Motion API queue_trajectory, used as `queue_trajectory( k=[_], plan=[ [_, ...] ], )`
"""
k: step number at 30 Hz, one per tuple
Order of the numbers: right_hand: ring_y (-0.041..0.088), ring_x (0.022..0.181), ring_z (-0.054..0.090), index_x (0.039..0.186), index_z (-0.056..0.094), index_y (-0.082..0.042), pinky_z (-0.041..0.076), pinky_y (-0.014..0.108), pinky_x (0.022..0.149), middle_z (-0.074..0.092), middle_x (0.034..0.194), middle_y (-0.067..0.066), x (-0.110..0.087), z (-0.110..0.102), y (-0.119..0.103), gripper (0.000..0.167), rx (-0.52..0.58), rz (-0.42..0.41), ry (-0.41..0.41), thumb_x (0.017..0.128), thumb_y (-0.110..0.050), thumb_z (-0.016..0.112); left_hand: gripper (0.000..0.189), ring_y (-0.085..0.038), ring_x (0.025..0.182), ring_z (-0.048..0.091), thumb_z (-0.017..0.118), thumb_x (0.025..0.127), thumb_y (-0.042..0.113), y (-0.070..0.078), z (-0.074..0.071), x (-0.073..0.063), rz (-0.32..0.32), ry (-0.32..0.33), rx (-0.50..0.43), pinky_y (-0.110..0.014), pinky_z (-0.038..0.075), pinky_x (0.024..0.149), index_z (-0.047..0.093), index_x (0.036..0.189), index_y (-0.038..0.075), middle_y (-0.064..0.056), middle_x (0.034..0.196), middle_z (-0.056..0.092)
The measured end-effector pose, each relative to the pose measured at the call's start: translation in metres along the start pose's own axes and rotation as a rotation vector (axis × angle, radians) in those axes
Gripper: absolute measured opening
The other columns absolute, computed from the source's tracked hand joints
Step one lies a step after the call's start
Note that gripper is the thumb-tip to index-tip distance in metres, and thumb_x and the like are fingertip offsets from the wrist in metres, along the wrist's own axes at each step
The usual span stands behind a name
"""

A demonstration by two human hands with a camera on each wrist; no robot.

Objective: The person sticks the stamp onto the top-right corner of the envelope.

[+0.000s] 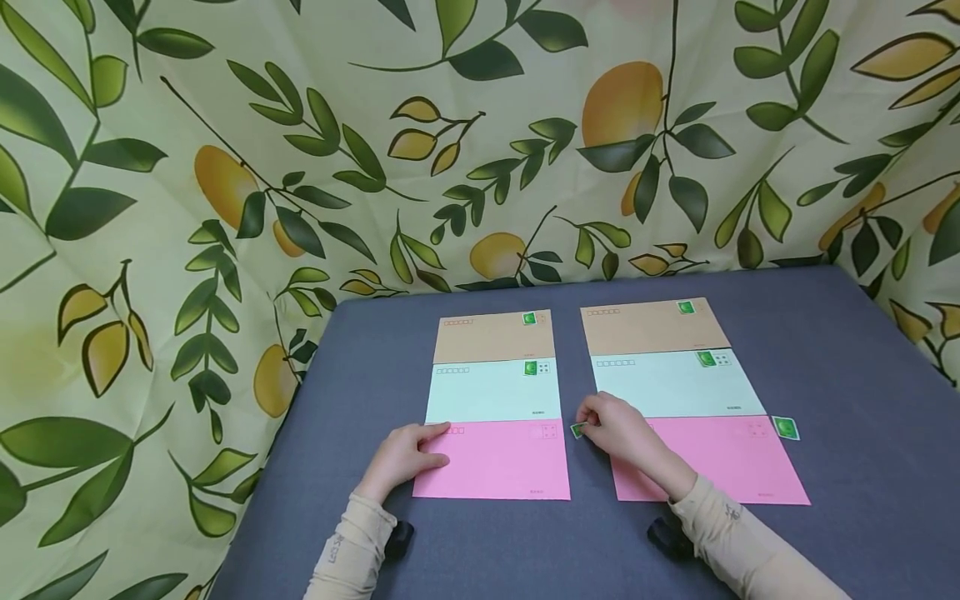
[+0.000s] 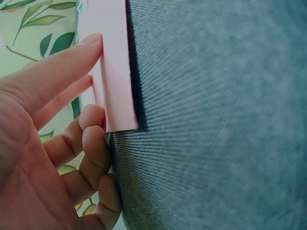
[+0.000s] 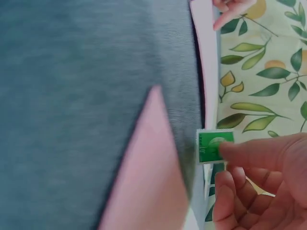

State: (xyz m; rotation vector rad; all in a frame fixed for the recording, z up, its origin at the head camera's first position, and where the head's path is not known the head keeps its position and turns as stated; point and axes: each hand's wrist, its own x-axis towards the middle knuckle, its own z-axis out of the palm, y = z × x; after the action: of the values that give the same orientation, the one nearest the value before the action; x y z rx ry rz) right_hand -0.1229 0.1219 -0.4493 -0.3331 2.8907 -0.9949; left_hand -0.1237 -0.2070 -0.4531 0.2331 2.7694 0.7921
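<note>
My left hand [image 1: 402, 460] rests on the left edge of the left pink envelope [image 1: 498, 467]. In the left wrist view, the thumb [image 2: 72, 67] lies on that envelope, and the lower fingers bend loosely beside its corner. Between thumb and fingers, my right hand [image 1: 626, 429] pinches a small green stamp [image 1: 577, 431], held in the gap between the two pink envelopes. The right wrist view shows the stamp [image 3: 207, 147] upright at the thumb tip. Below my right forearm lies the right pink envelope [image 1: 720, 467]. A loose green stamp [image 1: 786, 428] touches or nearly touches its right edge.
Above the pink envelopes lie light blue ones [image 1: 487, 396] [image 1: 675, 387] and tan ones [image 1: 487, 342] [image 1: 645, 329], each bearing a green stamp at upper right. A dark blue cloth [image 1: 375, 375] covers the table. Behind it hangs a leaf-patterned curtain [image 1: 300, 208].
</note>
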Motion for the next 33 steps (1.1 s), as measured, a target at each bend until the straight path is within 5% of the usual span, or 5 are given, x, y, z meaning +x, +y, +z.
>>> queue_trajectory(
  k=[6, 17, 23, 33],
  plan=[
    [0.011, 0.064, 0.046, 0.077, 0.062, -0.010, 0.038, 0.022, 0.058, 0.054, 0.069, 0.000, 0.009, 0.002, -0.006, 0.006, 0.096, -0.040, -0.007, 0.082, -0.010, 0.066, 0.050, -0.014, 0.071, 0.045, 0.076, 0.075, 0.021, -0.001, 0.002, -0.002, 0.011, 0.017, 0.006, -0.027, 0.035, 0.062, 0.063, 0.123, 0.017, -0.007, 0.089, 0.066],
    [0.014, 0.062, 0.050, 0.080, 0.064, -0.008, 0.040, 0.025, 0.057, 0.058, 0.068, 0.002, 0.031, 0.021, -0.014, 0.007, 0.311, 0.062, -0.151, 0.077, -0.009, 0.070, 0.050, -0.015, 0.068, 0.043, 0.075, 0.076, 0.023, -0.001, 0.002, -0.003, -0.012, 0.002, 0.010, -0.027, 0.032, 0.059, 0.062, 0.124, 0.018, -0.003, 0.078, 0.060],
    [0.013, 0.058, 0.048, 0.078, 0.062, -0.008, 0.038, 0.025, 0.054, 0.056, 0.065, 0.001, 0.037, 0.031, -0.018, 0.009, 0.276, 0.070, -0.183, 0.075, -0.008, 0.071, 0.050, -0.015, 0.067, 0.043, 0.075, 0.076, 0.023, 0.000, 0.002, -0.003, -0.010, -0.003, 0.016, -0.027, 0.032, 0.059, 0.062, 0.124, 0.018, -0.004, 0.076, 0.059],
    [0.012, 0.054, 0.045, 0.076, 0.061, -0.008, 0.034, 0.024, 0.051, 0.051, 0.060, 0.000, 0.036, 0.035, -0.026, 0.008, 0.146, 0.034, -0.125, 0.074, -0.003, 0.067, 0.051, -0.015, 0.067, 0.043, 0.075, 0.076, 0.023, 0.002, 0.000, -0.002, -0.013, -0.006, 0.005, -0.027, 0.032, 0.058, 0.061, 0.125, 0.018, -0.003, 0.075, 0.056]
  ],
)
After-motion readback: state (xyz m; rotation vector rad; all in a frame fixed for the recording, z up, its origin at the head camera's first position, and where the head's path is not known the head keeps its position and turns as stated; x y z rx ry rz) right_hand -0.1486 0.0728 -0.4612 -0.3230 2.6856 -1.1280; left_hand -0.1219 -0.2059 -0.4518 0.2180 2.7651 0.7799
